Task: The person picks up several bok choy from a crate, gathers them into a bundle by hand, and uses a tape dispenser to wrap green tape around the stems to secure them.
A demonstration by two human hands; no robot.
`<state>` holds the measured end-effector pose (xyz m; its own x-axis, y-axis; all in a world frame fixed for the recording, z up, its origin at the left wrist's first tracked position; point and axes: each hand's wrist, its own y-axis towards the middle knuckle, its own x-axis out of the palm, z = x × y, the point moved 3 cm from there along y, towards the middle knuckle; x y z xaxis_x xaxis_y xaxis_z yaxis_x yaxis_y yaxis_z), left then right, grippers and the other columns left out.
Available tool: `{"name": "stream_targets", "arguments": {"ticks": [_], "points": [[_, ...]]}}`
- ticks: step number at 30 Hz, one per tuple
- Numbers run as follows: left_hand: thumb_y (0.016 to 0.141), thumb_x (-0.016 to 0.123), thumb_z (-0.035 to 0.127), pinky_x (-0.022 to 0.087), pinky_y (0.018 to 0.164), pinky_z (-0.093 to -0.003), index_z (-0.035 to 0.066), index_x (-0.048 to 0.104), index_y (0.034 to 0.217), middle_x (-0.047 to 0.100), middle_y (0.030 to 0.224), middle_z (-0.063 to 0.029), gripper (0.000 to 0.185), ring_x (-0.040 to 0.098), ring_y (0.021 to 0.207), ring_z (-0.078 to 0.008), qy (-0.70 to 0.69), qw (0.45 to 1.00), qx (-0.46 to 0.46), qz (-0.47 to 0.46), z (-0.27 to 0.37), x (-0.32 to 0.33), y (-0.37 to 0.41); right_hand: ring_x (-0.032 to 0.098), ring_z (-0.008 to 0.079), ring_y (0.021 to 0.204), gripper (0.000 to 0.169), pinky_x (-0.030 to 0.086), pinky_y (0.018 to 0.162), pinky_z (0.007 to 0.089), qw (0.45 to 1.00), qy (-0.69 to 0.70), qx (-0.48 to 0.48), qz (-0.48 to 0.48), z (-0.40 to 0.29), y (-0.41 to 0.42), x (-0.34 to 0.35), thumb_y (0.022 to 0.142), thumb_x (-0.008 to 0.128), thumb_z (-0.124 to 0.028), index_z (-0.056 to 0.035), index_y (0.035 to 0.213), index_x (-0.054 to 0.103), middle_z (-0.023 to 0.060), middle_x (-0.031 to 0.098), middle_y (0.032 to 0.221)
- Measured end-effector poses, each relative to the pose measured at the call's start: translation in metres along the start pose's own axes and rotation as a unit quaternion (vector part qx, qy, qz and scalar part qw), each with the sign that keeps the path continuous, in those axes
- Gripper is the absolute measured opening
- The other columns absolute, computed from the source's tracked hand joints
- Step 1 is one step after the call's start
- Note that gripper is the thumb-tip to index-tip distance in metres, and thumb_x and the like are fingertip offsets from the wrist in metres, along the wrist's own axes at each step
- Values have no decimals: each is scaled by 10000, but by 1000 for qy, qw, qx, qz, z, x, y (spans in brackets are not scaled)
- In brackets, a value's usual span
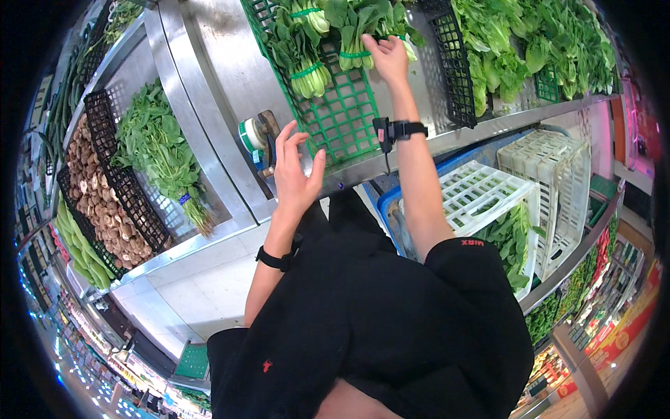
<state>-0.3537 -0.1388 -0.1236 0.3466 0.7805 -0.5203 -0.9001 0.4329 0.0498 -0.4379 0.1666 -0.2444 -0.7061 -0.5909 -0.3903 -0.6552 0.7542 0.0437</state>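
My right hand (391, 58) is at the bunched leafy greens at the far end of a green plastic grid tray (340, 120). Its thumb lies against a bok choy bunch (356, 36) bound with green tape, and its bent fingers reach towards another taped bunch (402, 41) on the right. Whether it grips either one is not clear. Over the tray's near left edge, my left hand (297, 175) is raised with fingers apart, holding nothing. Beside the tray's left side lies one more bok choy bunch (309, 76), its pale stems towards me.
Left of the tray are a tape dispenser (255, 136), a bundle of leafy greens (162, 141) and mushrooms (99, 194) behind a black grid divider (125, 173). Lettuce (494, 57) fills the right. White crates (492, 194) stand in a blue cart (390, 201) by my right arm.
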Motion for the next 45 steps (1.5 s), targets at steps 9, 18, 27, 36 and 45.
{"name": "stream_targets", "arguments": {"ticks": [9, 18, 27, 36, 45], "points": [[977, 362, 418, 252, 1111, -425, -14, 424, 1378, 292, 1514, -208, 592, 302, 1389, -344, -190, 977, 94, 25, 8, -7, -22, 575, 246, 1130, 723, 453, 937, 362, 977, 212, -15, -16, -114, -183, -36, 986, 275, -601, 30, 1262, 497, 171, 596, 1229], [1005, 259, 478, 398, 968, -457, 16, 538, 1278, 544, 1338, -169, 605, 567, 1148, -323, -175, 971, 142, -81, -25, -9, -83, 227, 322, 1430, 814, 175, 1156, 403, 931, 259, -18, -258, -188, -395, -63, 974, 300, -588, 56, 1466, 224, 223, 193, 1546], [958, 241, 626, 389, 1021, -470, 51, 343, 1444, 404, 1451, -218, 760, 497, 1243, -342, -567, 660, -110, -480, 51, -40, -205, 374, 339, 1351, 599, 200, 1098, 571, 873, -415, -237, 99, -157, -442, -179, 867, 613, -337, -94, 1389, 449, 160, 396, 1465], [970, 539, 358, 436, 687, -234, 30, 580, 1192, 705, 1002, -70, 399, 633, 855, -106, -135, 922, -84, -354, -56, -62, -200, 603, 301, 855, 189, 459, 758, 394, 897, -385, -90, 196, -122, -541, -369, 852, 639, -175, -55, 998, 638, 106, 643, 931], [971, 545, 166, 467, 731, -215, -44, 662, 982, 689, 906, -76, 241, 605, 808, -98, -124, 891, 142, -413, 116, 69, -250, 642, 285, 751, 151, 494, 660, 377, 855, -359, 93, 362, -60, -645, -499, 823, 671, -181, -71, 927, 669, 75, 677, 815]]}}
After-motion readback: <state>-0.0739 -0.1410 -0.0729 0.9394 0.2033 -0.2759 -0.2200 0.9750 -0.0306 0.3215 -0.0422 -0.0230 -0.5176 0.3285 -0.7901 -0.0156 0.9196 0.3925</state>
